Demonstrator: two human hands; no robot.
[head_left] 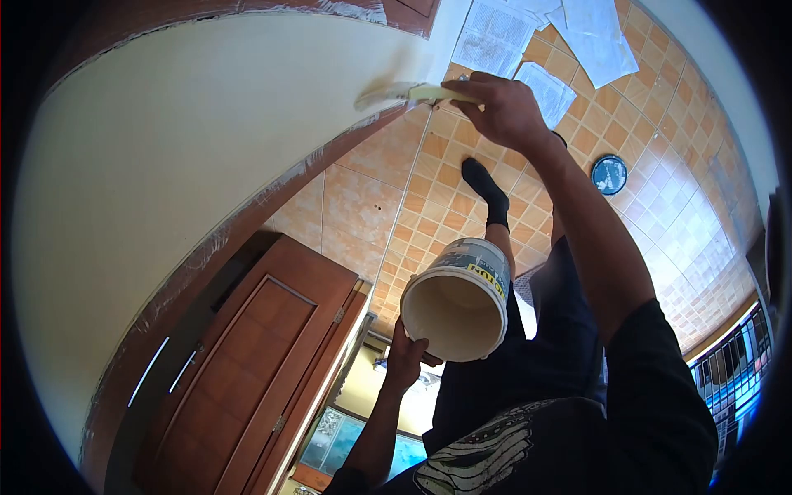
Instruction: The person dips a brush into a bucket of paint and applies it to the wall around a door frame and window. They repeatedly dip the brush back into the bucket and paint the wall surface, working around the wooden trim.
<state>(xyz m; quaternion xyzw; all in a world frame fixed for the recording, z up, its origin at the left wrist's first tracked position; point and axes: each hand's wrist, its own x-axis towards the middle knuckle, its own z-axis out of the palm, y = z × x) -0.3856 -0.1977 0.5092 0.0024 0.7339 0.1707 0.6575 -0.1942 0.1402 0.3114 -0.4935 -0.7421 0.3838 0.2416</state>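
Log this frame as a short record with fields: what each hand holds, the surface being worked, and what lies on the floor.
right hand: right hand grips the handle of a pale paint-coated brush, bristles against the wall
left hand: left hand holds a white plastic paint bucket from below, cream paint inside
surface: cream-painted wall, taped along its brown wooden trim
floor: orange tiled floor with sheets of newspaper and a round dark lid
nearby: brown wooden door

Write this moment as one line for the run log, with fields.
right hand: holds paintbrush against cream wall | left hand: holds paint bucket from below | floor: tiles, papers, round lid
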